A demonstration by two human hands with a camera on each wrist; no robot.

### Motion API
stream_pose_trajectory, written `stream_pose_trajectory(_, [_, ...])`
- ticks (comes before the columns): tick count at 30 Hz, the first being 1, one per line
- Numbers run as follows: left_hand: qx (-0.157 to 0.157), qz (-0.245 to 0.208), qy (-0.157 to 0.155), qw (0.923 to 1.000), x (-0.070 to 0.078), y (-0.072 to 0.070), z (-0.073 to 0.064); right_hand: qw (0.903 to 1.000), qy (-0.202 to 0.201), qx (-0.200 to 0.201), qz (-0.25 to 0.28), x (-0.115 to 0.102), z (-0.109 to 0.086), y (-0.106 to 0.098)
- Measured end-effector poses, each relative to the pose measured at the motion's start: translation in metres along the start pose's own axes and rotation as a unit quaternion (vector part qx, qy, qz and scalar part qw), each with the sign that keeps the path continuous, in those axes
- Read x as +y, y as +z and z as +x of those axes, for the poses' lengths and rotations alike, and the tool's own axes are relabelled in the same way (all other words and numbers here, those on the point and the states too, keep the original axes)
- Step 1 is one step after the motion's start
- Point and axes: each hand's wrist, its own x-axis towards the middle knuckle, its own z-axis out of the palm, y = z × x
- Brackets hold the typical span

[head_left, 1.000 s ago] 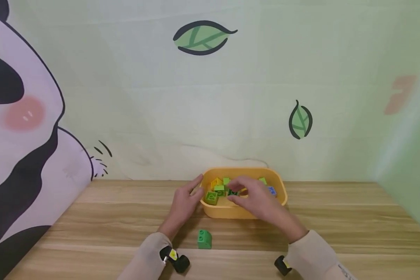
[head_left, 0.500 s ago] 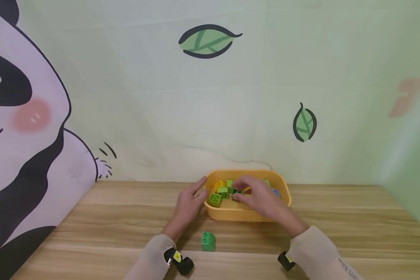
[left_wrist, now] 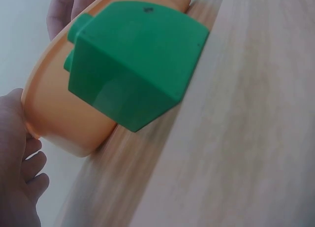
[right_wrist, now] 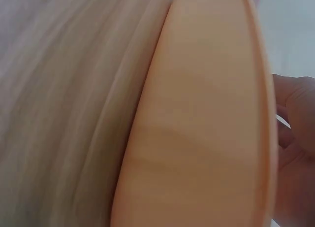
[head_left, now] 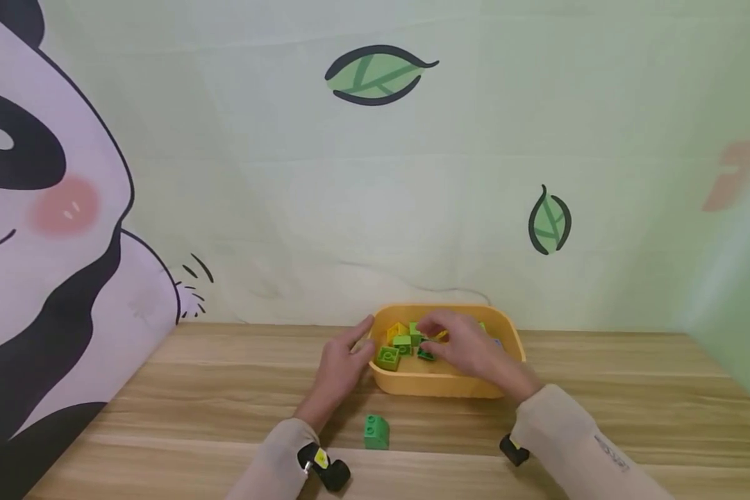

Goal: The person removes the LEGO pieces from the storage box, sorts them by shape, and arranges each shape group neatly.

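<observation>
A yellow basin (head_left: 437, 385) full of loose toy building bricks stands near the back of the table. My left hand (head_left: 340, 357) holds its left end, index finger and thumb at the rim; the left wrist view shows the other fingers curled below the rim. Inside the basin, my right hand (head_left: 462, 344) pinches a dark green brick (head_left: 426, 353) between thumb and fingers; the thumb covers part of it. A green brick (head_left: 376, 432) with two studs and a rounded side stands on the table in front of the basin, large in the left wrist view.
Light green bricks (head_left: 388, 357) and a yellow brick (head_left: 396, 331) lie in the basin's left part. A blue brick (head_left: 498, 342) shows at its right, partly behind my right hand. The leaf-printed backdrop (head_left: 287, 208) rises right behind the basin.
The whole head view has shifted slightly to the right and down. My right thumb has moved up onto the dark green brick. The left hand keeps its place at the basin.
</observation>
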Motion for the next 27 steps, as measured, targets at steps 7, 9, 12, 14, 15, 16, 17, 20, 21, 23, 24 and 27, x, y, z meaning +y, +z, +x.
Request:
stream_pose_trajectory(7, [0.0,0.002,-0.007,1.0,0.0,-0.001,-0.002,0.9999,0.011,-0.011,0.003,0.014,0.005,0.003])
stream_pose_trajectory(9, [-0.001,0.0,-0.008,1.0,0.0,0.0,-0.002,0.9998,0.011,-0.017,0.003,0.017,0.005,0.003])
stream_pose_trajectory(12, [-0.002,0.0,-0.01,0.9999,0.0,0.0,-0.001,0.9997,0.012,-0.021,-0.002,0.02,0.007,0.003])
stream_pose_trajectory(14, [-0.002,0.0,-0.008,1.0,0.0,0.001,-0.001,0.9997,0.011,-0.021,-0.009,0.023,0.007,0.004])
stream_pose_trajectory(15, [-0.001,0.0,-0.009,1.0,0.001,0.001,-0.001,0.9996,0.009,-0.021,-0.013,0.024,0.008,0.004])
stream_pose_trajectory(16, [-0.001,0.001,-0.009,1.0,0.002,0.001,-0.001,0.9996,0.006,-0.022,-0.017,0.025,0.008,0.004])
stream_pose_trajectory(17, [0.0,0.002,-0.009,1.0,0.002,0.001,-0.001,0.9995,0.004,-0.022,-0.021,0.026,0.008,0.004])
stream_pose_trajectory(20, [0.0,0.004,-0.012,0.9999,0.003,0.001,-0.002,0.9993,-0.005,-0.026,-0.028,0.028,0.009,0.005])
stream_pose_trajectory(21, [0.0,0.005,-0.014,0.9999,0.003,0.001,-0.002,0.9992,-0.007,-0.027,-0.029,0.029,0.009,0.006])
stream_pose_trajectory(23, [-0.001,0.006,-0.014,0.9999,0.002,0.001,-0.002,0.999,-0.006,-0.03,-0.033,0.03,0.009,0.006])
stream_pose_trajectory(24, [-0.002,0.007,-0.014,0.9999,0.002,0.002,-0.002,0.9989,-0.005,-0.03,-0.035,0.03,0.009,0.006])
stream_pose_trajectory(27, [-0.002,0.009,-0.014,0.9999,0.002,0.002,-0.001,0.9987,-0.004,-0.036,-0.036,0.031,0.01,0.007])
